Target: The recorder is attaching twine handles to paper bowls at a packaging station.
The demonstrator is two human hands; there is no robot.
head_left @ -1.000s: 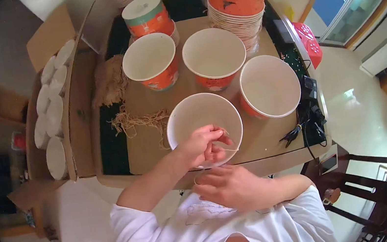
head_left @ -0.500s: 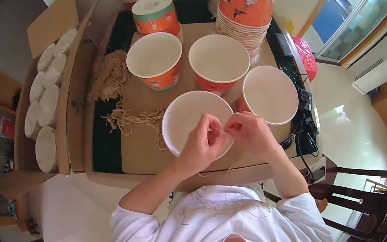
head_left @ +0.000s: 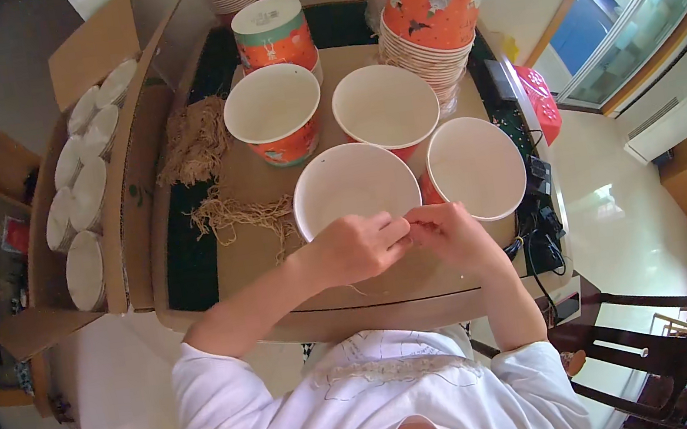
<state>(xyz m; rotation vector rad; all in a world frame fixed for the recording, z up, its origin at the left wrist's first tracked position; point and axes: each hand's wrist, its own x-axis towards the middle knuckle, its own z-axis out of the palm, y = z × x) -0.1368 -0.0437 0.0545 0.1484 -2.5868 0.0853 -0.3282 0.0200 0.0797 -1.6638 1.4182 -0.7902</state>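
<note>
Fingertip to fingertip, my left hand (head_left: 356,243) and my right hand (head_left: 449,235) pinch at the near rim of a white-lined paper bucket (head_left: 354,182). A thin tan string (head_left: 360,290) trails below my left hand; its upper part is hidden by the fingers. Both hands are closed, and the string's end between them is too small to see clearly. Right of them stands another open paper bucket (head_left: 478,169). Two more orange-printed buckets, one in the middle (head_left: 386,107) and one at left (head_left: 273,110), stand behind, mouths up.
Bundles of tan string (head_left: 197,143) and loose strands (head_left: 243,215) lie on the cardboard sheet. Upside-down bucket stacks stand at the back left (head_left: 273,36) and back right (head_left: 430,5). A carton (head_left: 126,201) of white-bottomed cups is at left. Black cables (head_left: 543,226) lie along the right edge.
The nearest bucket has shifted away from me and slightly right. My hands have drawn closer to its near rim, and my left hand has turned to show its back.
</note>
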